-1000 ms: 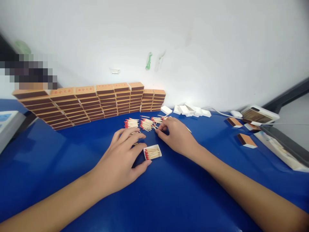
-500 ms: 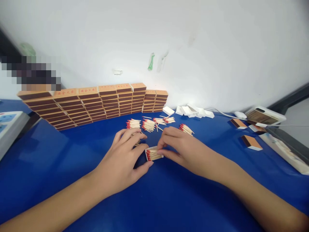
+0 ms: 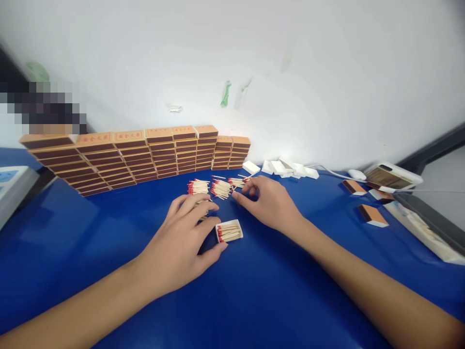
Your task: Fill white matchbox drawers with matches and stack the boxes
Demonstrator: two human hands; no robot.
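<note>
My left hand (image 3: 185,232) curves round the left end of a white matchbox tray (image 3: 240,230), thumb and index finger at its near and far corners. Red-headed matches (image 3: 228,233) lie in the tray side by side. My right hand (image 3: 272,201) is at the loose matches beyond the tray, thumb and index finger a little apart, with nothing clearly held between them. Beside its fingertips lie a match pile (image 3: 221,189) and a smaller match pile (image 3: 237,182). Another match pile (image 3: 198,186) lies past my left fingers, which partly cover more matches.
Stacked matchboxes (image 3: 165,150) form a wall along the back left. White empty trays (image 3: 285,167) lie against the white wall. At right are loose matchboxes (image 3: 373,215), a white device (image 3: 394,175) with a cable and a pale packet (image 3: 421,232). A white box (image 3: 16,189) stands far left.
My right hand has moved from the tray, up and away to the loose matches. More of the tray's matches now show. My left hand stays at the tray.
</note>
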